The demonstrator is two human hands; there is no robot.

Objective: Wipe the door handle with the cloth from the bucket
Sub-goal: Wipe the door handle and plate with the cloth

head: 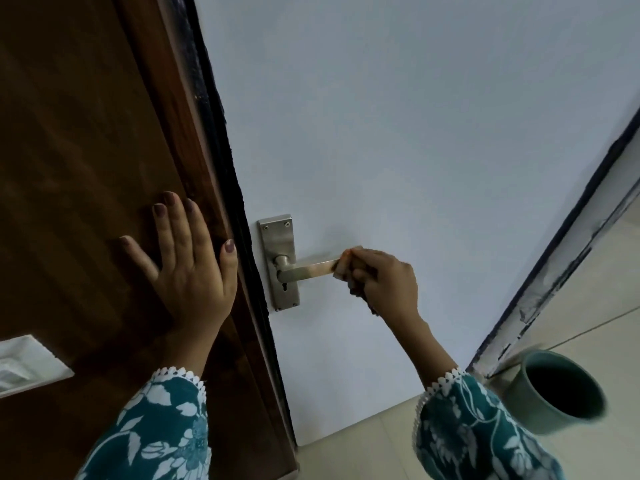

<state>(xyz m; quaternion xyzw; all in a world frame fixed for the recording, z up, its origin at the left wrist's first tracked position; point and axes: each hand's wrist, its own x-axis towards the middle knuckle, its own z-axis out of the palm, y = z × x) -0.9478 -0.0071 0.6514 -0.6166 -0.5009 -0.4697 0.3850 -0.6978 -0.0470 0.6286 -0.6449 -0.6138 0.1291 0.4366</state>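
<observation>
A silver lever door handle (308, 270) on a steel backplate (280, 237) is fixed to the pale blue-grey door (398, 133). My right hand (384, 282) grips the free end of the lever through a small light cloth (343, 265), most of which is hidden in my fist. Flat against the dark brown wooden frame (86, 168) to the left of the handle rests my left hand (194, 268), fingers spread and holding nothing. A teal bucket (554, 393) stands on the floor at the lower right; its inside looks dark.
A white switch plate (27, 365) is set in the brown panel at the lower left. Light floor tiles (363, 452) lie below the door. A dark-edged skirting and a tiled wall (588, 254) run along the right side.
</observation>
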